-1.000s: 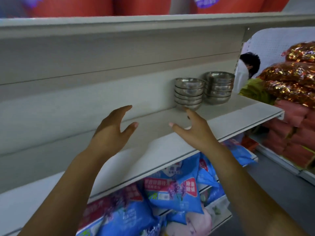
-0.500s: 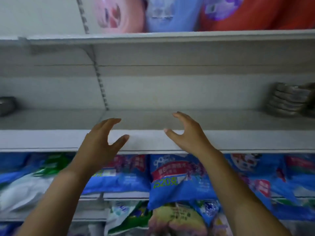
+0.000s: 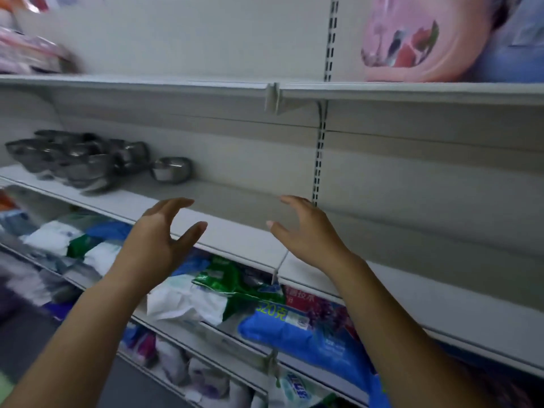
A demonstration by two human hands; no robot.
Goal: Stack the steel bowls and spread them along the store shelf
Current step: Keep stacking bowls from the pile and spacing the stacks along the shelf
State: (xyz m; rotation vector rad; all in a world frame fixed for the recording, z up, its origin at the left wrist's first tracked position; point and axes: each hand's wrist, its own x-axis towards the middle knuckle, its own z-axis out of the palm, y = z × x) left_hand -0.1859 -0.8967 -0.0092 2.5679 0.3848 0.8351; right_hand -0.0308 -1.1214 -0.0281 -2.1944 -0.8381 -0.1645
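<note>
Several loose steel bowls crowd the far left of the white store shelf, blurred by motion. One single steel bowl stands apart to their right, near the back panel. My left hand and my right hand are both raised in front of the shelf's front edge, palms facing each other, fingers loosely spread and holding nothing. Both hands are well to the right of the bowls and touch none of them.
A shelf above overhangs the bowl shelf and carries a pink package. Below, blue, green and white bagged goods fill the lower shelves. A slotted upright runs down the back panel behind my right hand.
The view has swung left along the shelf: the two stacks at the right are out of sight and the loose bowls at the left have come into view. Both hands stay raised and empty.
</note>
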